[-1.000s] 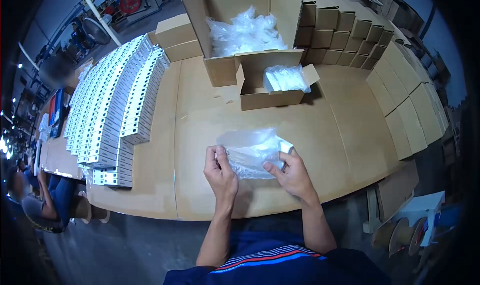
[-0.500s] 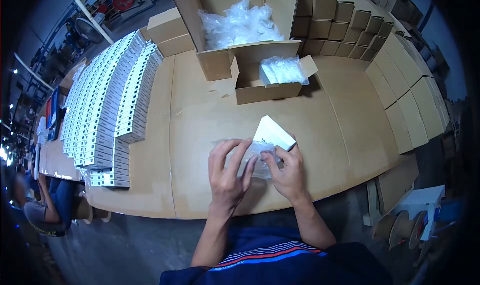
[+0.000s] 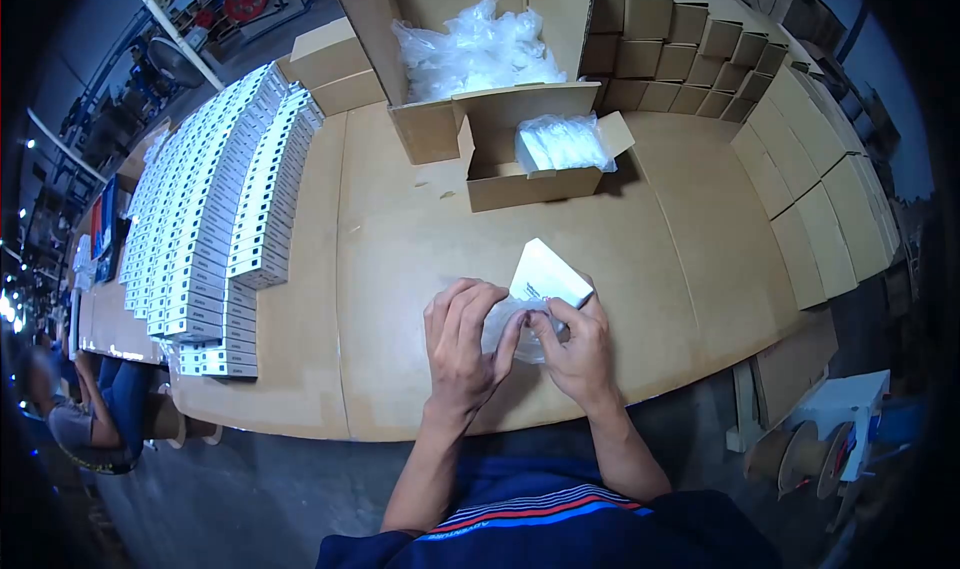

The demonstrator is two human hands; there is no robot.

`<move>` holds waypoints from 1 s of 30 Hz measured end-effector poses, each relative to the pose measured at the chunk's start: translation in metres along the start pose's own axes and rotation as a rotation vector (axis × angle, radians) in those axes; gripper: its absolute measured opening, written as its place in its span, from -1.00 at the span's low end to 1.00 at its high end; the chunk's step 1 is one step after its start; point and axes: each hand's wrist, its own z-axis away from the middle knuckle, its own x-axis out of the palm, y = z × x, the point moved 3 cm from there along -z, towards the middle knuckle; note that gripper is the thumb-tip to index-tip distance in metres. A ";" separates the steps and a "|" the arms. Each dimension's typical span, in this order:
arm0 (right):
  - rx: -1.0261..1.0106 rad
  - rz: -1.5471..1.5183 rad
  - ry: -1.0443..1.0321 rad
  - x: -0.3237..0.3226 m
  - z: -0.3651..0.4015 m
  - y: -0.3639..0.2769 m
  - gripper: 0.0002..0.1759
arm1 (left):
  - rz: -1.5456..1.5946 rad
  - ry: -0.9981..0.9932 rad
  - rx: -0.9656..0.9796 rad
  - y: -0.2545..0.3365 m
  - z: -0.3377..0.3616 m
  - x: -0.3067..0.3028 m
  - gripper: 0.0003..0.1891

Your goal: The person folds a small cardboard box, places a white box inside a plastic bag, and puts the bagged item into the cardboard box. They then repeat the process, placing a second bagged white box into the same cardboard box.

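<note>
Currently, on my feed | right hand [image 3: 578, 352] pinches white box [image 3: 549, 272] with clear bag [image 3: 503, 317] | left hand [image 3: 463, 352] curls at the bag, whether pinching I cannot tell | box juts past bag, over the surface [image 3: 390, 259] | open carton [image 3: 535, 192] beyond

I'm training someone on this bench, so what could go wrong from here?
The clear plastic bag could tear, since the left hand and right hand are working close together at it. The white box might slip, as its upper end sticks out beyond the bag. The stacked white boxes could topple if bumped; their near end stands close to the table's edge.
</note>
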 end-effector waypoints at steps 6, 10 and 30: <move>0.002 0.000 -0.027 0.001 -0.001 0.002 -0.77 | 0.011 0.053 -0.015 -0.002 0.001 0.005 -0.61; 0.014 -0.017 -0.039 0.001 -0.002 0.002 -0.75 | 0.026 0.106 0.006 -0.005 0.000 0.006 -0.67; 0.011 -0.006 -0.035 0.003 -0.002 0.004 -0.77 | 0.021 -0.043 -0.037 -0.006 0.002 0.008 -0.59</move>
